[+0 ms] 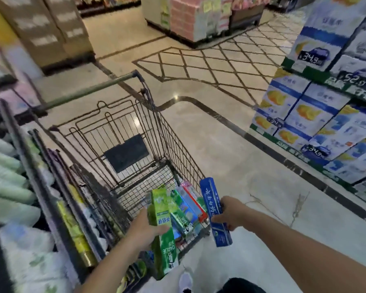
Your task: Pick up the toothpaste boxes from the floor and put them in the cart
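Two hands at cart [169, 132] rim, left hand [145, 230] gripping green box [162, 229], right hand [227, 212] gripping blue box [215, 210], bare floor [230, 144] rightward

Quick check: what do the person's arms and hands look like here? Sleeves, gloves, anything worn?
Both forearms are bare for as far as the frame shows, with no sleeve in view. The left hand and right hand have no gloves. No watch, ring or band is visible, though the picture is slightly blurred, so small items could go unnoticed.

bright, blurred (edges warped), floor [199, 132] glare
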### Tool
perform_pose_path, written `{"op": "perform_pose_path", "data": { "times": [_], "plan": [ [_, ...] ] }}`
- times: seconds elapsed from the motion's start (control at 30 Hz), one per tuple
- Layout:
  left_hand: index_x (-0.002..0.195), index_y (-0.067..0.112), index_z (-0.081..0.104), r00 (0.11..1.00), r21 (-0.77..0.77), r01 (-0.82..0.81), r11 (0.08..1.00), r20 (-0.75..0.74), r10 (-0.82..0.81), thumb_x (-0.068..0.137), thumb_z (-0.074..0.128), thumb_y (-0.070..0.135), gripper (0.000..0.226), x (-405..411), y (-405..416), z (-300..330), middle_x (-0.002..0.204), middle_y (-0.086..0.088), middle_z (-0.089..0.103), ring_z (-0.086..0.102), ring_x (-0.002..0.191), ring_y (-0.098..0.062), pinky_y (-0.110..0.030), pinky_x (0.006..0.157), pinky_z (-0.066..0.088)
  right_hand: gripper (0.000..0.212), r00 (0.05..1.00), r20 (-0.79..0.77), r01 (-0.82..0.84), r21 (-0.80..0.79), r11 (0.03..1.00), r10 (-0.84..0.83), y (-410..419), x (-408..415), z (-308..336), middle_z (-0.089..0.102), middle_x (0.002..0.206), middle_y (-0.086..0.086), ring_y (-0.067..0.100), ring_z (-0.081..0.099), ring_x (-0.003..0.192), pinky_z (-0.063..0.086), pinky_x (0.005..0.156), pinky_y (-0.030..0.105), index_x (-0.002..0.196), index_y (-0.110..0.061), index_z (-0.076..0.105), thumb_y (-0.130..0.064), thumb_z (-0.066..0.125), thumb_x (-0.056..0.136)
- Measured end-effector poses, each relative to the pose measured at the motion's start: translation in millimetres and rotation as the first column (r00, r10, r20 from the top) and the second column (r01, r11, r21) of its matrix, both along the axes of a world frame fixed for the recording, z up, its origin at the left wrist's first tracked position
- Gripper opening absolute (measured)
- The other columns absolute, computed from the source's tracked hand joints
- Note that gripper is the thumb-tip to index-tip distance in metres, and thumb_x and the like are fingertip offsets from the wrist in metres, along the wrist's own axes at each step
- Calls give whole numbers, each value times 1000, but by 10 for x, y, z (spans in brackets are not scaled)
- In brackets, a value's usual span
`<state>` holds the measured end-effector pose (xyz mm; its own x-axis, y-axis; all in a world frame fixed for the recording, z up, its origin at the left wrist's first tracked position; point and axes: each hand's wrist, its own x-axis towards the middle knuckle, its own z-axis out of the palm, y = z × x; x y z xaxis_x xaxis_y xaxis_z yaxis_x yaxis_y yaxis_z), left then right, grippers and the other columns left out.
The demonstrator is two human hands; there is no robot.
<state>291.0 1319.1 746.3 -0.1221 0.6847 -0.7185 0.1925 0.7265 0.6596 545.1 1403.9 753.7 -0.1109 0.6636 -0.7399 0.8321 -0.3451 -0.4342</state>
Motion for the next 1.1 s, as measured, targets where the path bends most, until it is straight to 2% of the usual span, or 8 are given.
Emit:
{"op": "perform_pose_path", "data": {
  "times": [0.13, 0.2, 0.37, 0.57, 0.67, 0.83, 0.97, 1.1],
  "plan": [
    [112, 32, 40, 997, -35, -73, 997, -31, 72, 81, 81, 25, 53, -116, -29, -165, 104, 13, 57, 63, 99, -15, -37, 87, 54, 23, 977, 89, -198, 30, 980, 194, 437, -310, -303, 65, 87, 7, 19, 67, 74, 58, 60, 26, 91, -12, 52, -20, 73, 86],
    [119, 27, 45, 993, -58, -106, 993, -65, 102, 80, 81, 28, 53, -127, -45, -277, 116, 9, 60, 60, 104, -15, -35, 95, 50, 27, 952, 123, -285, 22, 958, 280, 640, -449, -481, 53, 78, -2, 5, 51, 61, 38, 41, 11, 92, -15, 46, -24, 71, 89],
    [147, 22, 31, 964, -154, -260, 953, -100, 246, 83, 78, 39, 82, 34, 39, -579, 148, 0, 45, 51, 126, -21, -32, 103, 43, 34, 877, 180, -448, -21, 894, 445, 1047, -751, -1176, 50, 75, -3, 5, 47, 59, 35, 45, 18, 95, -14, 50, -38, 73, 86],
    [151, 23, 29, 936, -278, -352, 894, -89, 341, 72, 82, 53, 99, 293, 120, -1068, 150, 4, 44, 50, 129, -20, -36, 113, 38, 34, 826, 182, -527, -92, 845, 534, 1277, -949, -1848, 53, 70, -2, 7, 49, 59, 38, 48, 20, 80, -14, 50, -34, 77, 84],
    [151, 24, 28, 943, -316, -333, 888, -113, 314, 62, 78, 68, 111, 372, 180, -1288, 146, 2, 49, 54, 125, -20, -38, 107, 45, 30, 802, 177, -556, -128, 822, 570, 1325, -968, -2048, 58, 77, 3, 13, 60, 68, 55, 63, 27, 86, -12, 53, -29, 78, 84],
    [151, 23, 26, 943, -310, -321, 895, -188, 273, 63, 74, 68, 110, 424, 387, -1497, 146, -1, 50, 55, 124, -21, -39, 105, 46, 38, 748, 166, -627, -143, 766, 643, 1360, -937, -2169, 48, 65, -2, 4, 44, 50, 32, 39, 12, 68, -16, 43, -33, 67, 93],
    [155, 15, 16, 928, -307, -287, 907, -325, 183, 82, 72, 52, 99, 424, 641, -1640, 153, -8, 41, 50, 131, -26, -40, 105, 45, 40, 730, 159, -650, -141, 747, 665, 1351, -862, -2189, 53, 69, 1, 10, 48, 55, 39, 48, 22, 67, -15, 44, -36, 68, 91],
    [146, 7, 27, 865, -347, -255, 903, -499, 52, 87, 68, 49, 83, 412, 917, -1730, 105, -4, 64, 61, 69, -10, -26, 57, 48, 29, 765, 114, -625, -100, 774, 633, 1435, -703, -2112, 69, 103, 16, 25, 69, 84, 58, 77, 36, 101, -1, 65, -28, 67, 91]
  ]
}}
